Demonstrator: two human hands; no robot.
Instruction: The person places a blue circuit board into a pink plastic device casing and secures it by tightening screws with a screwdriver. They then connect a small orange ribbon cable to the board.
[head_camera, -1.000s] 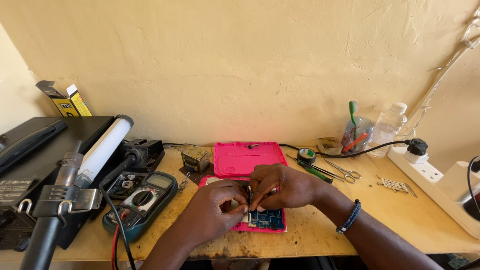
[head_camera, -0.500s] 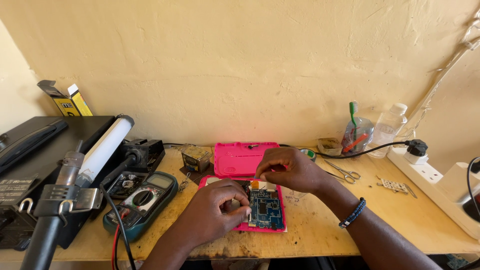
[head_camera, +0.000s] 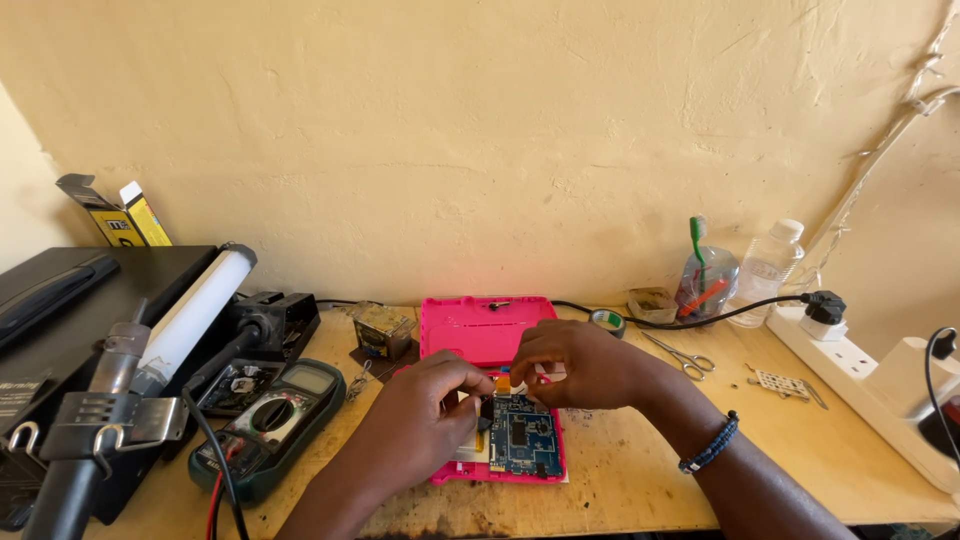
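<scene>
Resting on a wooden workbench (head_camera: 640, 490), an opened pink device (head_camera: 500, 470) shows its blue circuit board (head_camera: 527, 442). The left hand (head_camera: 425, 415) curls over the board's left edge, the right hand (head_camera: 570, 362) pinches above its top; what the fingertips grip is hidden.

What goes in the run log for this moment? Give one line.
left hand: fingertips on blue circuit board | right hand: pinching at board's top edge | pink case: open on wooden bench
</scene>
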